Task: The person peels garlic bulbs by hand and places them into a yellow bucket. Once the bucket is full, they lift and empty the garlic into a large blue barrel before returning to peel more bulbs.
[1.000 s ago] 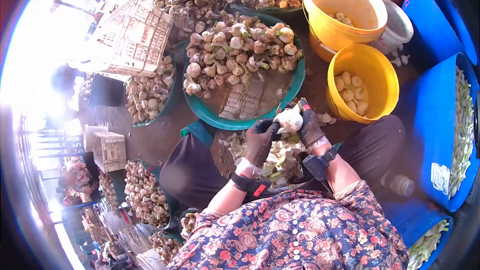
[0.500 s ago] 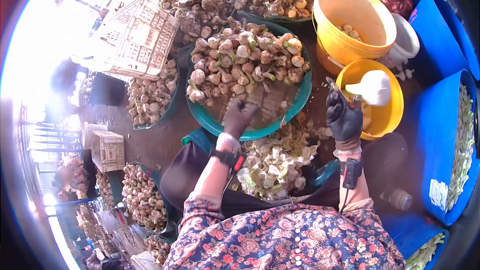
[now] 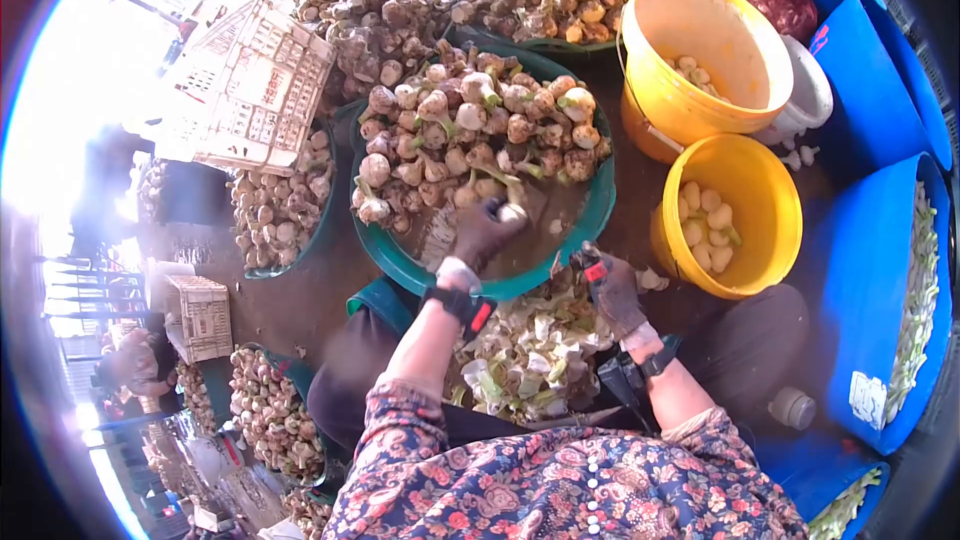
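My left hand (image 3: 487, 234), in a dark glove, is closed on a garlic bulb (image 3: 512, 212) with its stalk pointing up-left, over the front of the green tub (image 3: 596, 225). Unpeeled garlic bulbs (image 3: 470, 125) are heaped behind it in the same tub. My gloved right hand (image 3: 615, 298) is curled just outside the tub's front right rim. A small red piece shows at its fingers; what it belongs to I cannot tell. Garlic skins (image 3: 535, 355) lie piled below both hands. Right of them, the smaller yellow bucket (image 3: 765, 255) contains several pale, cleaned bulbs (image 3: 708, 223).
A taller yellow bucket (image 3: 700, 105) stands behind the smaller one. Blue containers (image 3: 850, 310) with cut stalks line the right side. More garlic heaps lie at the back and left, beside a white crate (image 3: 265, 85). A bottle (image 3: 792, 408) lies by my right knee.
The pale bulb that was in the air by my right hand is gone from there. My right hand has moved down-left toward the tub; my left hand now grips a bulb.
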Demonstrator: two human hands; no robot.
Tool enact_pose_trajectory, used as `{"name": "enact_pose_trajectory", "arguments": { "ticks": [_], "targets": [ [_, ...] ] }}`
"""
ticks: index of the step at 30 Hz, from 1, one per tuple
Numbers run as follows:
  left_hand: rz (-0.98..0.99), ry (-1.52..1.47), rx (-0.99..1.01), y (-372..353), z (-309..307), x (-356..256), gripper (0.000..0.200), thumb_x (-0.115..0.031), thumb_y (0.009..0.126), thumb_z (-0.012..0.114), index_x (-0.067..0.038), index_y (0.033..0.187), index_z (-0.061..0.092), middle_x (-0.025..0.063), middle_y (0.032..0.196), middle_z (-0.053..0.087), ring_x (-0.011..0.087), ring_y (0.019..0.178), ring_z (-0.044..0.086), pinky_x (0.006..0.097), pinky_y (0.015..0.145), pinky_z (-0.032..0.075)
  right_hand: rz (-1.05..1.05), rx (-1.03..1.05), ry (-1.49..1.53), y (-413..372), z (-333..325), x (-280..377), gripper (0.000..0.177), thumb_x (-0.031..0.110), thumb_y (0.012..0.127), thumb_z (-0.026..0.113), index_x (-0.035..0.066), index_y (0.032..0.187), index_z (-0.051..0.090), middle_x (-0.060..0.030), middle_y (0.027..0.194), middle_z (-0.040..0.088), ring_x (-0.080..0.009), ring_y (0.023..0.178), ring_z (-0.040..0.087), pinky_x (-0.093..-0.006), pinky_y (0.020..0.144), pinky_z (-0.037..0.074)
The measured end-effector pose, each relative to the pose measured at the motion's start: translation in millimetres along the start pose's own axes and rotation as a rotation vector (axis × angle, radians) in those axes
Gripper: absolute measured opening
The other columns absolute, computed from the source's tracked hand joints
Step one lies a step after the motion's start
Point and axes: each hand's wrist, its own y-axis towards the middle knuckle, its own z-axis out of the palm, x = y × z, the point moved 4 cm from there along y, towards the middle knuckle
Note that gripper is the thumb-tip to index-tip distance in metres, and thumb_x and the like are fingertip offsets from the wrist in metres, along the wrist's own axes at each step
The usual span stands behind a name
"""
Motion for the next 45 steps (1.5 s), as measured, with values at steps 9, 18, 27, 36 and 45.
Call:
{"name": "enact_pose_trajectory", "arguments": {
  "ticks": [9, 18, 27, 36, 45],
  "targets": [
    [0.337, 0.264, -0.027, -118, 36, -78, 0.047, -0.025, 0.06, 0.077, -0.006, 0.101, 0.064, 0.0157, 0.091, 0.057, 0.0313, 0.084, 0.059, 0.0366, 0.073, 0.049, -0.156, 0.046, -0.323, -31, -4, 52, 0.024, 0.028, 0.082, 0.058, 0.004, 0.083, 0.063, -0.0222, 0.085, 0.061, -0.0417, 0.078, 0.057, -0.0467, 0.064, 0.044],
    [0.266, 0.007, 0.029, -127, 31, -72, 0.054, -0.031, 0.06, 0.082, -0.003, 0.102, 0.064, 0.0144, 0.093, 0.057, 0.0259, 0.083, 0.058, 0.034, 0.074, 0.048, 0.264, 0.334, 0.481, -38, -4, 28, 0.03, 0.029, 0.086, 0.057, 0.003, 0.102, 0.059, -0.0059, 0.079, 0.06, -0.0181, 0.07, 0.061, -0.0328, 0.061, 0.052],
    [0.407, 0.202, -0.1, -143, 17, -79, 0.051, -0.02, 0.069, 0.078, 0.002, 0.11, 0.058, 0.0152, 0.103, 0.061, 0.0268, 0.091, 0.06, 0.0349, 0.082, 0.047, 0.385, 0.481, 0.404, -33, 13, 2, 0.049, 0.048, 0.087, 0.054, 0.002, 0.103, 0.061, -0.0052, 0.075, 0.061, -0.0151, 0.077, 0.058, -0.0265, 0.064, 0.047],
    [-0.082, -0.381, -0.052, -139, 37, -13, 0.018, -0.009, 0.082, 0.065, 0.002, 0.097, 0.065, 0.0064, 0.087, 0.068, 0.0093, 0.081, 0.059, 0.0249, 0.072, 0.047, -0.082, 0.569, 0.079, -47, 5, 46, 0.044, 0.045, 0.088, 0.053, 0.003, 0.098, 0.06, -0.0056, 0.078, 0.062, -0.0152, 0.073, 0.058, -0.0287, 0.068, 0.045],
    [0.058, -0.16, 0.085, -154, 35, -40, 0.021, -0.011, 0.08, 0.069, -0.001, 0.098, 0.064, -0.001, 0.081, 0.065, 0.0038, 0.075, 0.052, 0.0238, 0.067, 0.046, -0.026, 0.552, -0.169, -39, 10, 12, 0.048, 0.05, 0.086, 0.053, 0.002, 0.088, 0.06, -0.0036, 0.071, 0.059, -0.0118, 0.066, 0.054, -0.0287, 0.059, 0.044]
  ]
}}
